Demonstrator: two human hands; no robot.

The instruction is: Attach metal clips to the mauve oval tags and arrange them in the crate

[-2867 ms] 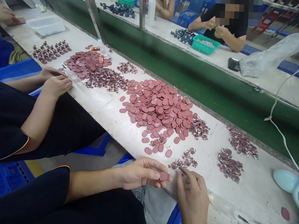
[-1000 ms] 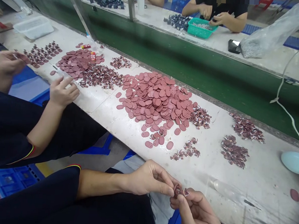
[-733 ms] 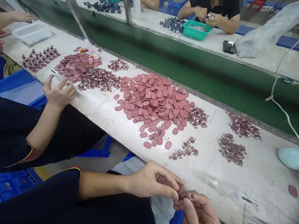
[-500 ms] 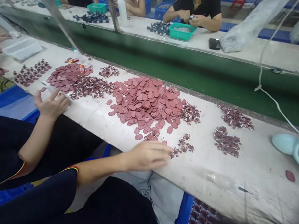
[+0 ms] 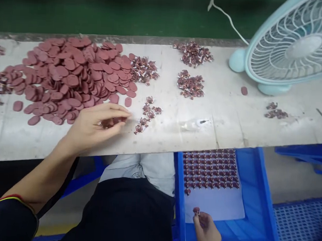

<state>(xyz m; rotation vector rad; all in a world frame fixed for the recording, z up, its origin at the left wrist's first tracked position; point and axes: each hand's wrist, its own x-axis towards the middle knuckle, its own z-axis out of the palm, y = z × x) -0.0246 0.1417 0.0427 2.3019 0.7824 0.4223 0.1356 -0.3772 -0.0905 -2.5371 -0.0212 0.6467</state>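
My left hand rests at the near edge of a large heap of flat reddish oval pieces. Its thumb and fingers are bent but apart, with a few small pieces visible beneath them. Just right of its fingertips lies a loose line of small dark-red and metallic parts. Low in the view, my right hand pinches one small reddish part between thumb and finger. That hand is over a blue bin, where rows of similar parts stand on a white sheet.
A light-blue fan stands at the right of the white table. Small part piles lie right of the heap, and a single oval piece is near the fan. A white cord runs behind.
The view has swung right and down, bringing the fan and bin further in and taking the people opposite out. My right hand, unseen before, now shows with a part. My left hand stays beside the heap.
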